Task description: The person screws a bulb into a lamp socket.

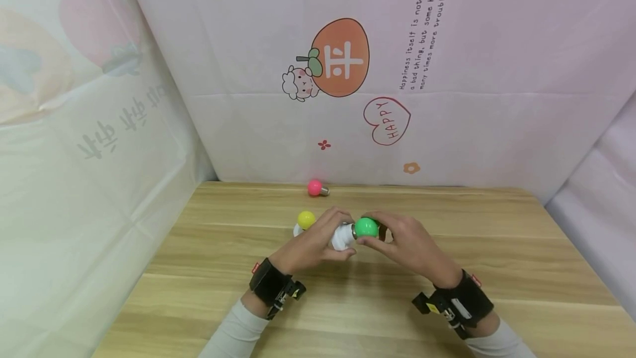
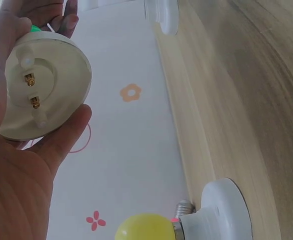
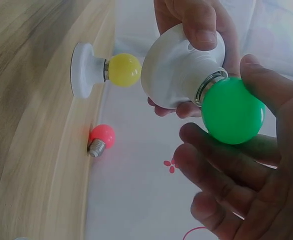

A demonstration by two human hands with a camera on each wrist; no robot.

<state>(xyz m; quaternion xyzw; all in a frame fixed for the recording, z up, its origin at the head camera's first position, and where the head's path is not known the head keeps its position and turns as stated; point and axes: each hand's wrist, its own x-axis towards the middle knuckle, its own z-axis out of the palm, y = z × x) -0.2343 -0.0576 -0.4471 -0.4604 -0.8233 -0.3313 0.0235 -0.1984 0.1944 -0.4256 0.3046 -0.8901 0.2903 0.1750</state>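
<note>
My left hand [image 1: 318, 236] grips a white round lamp holder [image 3: 171, 70] by its base, raised off the table and tipped on its side. Two brass contacts show on its hollow underside in the left wrist view. With thumb and fingers, my right hand [image 1: 409, 242] holds a green light bulb [image 3: 234, 111]. The bulb's metal cap sits at the mouth of the holder, a little of its thread showing. Beside my left hand, a yellow bulb [image 3: 124, 70] stands in a second white lamp holder [image 3: 82, 70] on the table.
A pink bulb [image 1: 314, 187] lies on its side near the back edge of the wooden table [image 1: 238, 209]. Another white base [image 2: 169, 15] stands on the table in the left wrist view. A printed cloth [image 1: 248, 126] hangs behind the table.
</note>
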